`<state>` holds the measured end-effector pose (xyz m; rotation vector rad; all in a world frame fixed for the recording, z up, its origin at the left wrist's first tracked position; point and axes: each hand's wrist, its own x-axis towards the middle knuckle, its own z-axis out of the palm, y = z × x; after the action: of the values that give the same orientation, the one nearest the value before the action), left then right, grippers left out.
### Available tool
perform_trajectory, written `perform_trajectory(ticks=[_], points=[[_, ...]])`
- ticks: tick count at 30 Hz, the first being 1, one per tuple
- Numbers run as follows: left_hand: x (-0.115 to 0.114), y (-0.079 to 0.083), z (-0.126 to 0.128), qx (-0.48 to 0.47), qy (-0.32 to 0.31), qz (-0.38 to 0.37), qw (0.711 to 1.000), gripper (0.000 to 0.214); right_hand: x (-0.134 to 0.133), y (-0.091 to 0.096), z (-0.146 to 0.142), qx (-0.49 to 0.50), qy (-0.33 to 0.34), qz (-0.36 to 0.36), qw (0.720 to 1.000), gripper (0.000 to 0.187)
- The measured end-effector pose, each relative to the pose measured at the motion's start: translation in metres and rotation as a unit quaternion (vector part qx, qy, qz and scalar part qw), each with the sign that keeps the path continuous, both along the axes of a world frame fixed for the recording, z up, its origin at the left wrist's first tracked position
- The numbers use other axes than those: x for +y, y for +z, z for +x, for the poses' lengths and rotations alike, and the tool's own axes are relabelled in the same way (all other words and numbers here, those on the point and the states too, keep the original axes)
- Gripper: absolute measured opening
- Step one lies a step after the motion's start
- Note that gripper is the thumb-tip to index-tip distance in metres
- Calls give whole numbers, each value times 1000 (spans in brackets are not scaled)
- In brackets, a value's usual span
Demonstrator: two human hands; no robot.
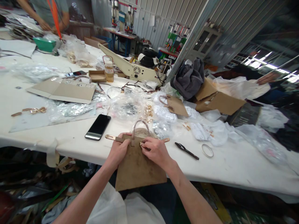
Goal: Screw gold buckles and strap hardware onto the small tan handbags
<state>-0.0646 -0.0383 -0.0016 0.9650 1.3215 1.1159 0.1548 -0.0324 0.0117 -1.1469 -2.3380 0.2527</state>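
Observation:
A brown handbag panel (pixel 137 171) with an arched handle (pixel 140 124) hangs over the table's front edge towards my lap. My left hand (pixel 120 151) grips its upper left edge, thumb on the face. Beside those fingers a strap with a gold-coloured metal end (pixel 111 137) sticks out left; another metal strap end (pixel 166 140) shows past my right hand. My right hand (pixel 155 151) is closed in a pinch at the panel's upper right, by the handle's base. A small shiny metal piece (pixel 140 144) shows at its fingertips, its kind too small to tell.
On the white table (pixel 224 168) lie a phone (pixel 98 127), a black pen (pixel 187 151), a tape ring (pixel 207 150), gold-coloured fittings (pixel 148 111) and plastic bags. Another panel with a handle (pixel 177 105) lies behind, near a cardboard box (pixel 217 99). A co-worker (pixel 46 15) stands far left.

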Motion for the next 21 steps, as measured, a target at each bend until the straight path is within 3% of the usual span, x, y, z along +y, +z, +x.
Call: perform_trajectory(ticks=[4,11,21], points=[[0,0,0,16,1,7,1000,35,-1,2,-2,-11,-28,2,1000,19],[-5,1,2,-1,0,-5,1000,36,6,5,5,-31,49,-27,998,22],[-3,3,1,1,-5,8,1000,36,1,21,-2,-139,78,-6,987,21]])
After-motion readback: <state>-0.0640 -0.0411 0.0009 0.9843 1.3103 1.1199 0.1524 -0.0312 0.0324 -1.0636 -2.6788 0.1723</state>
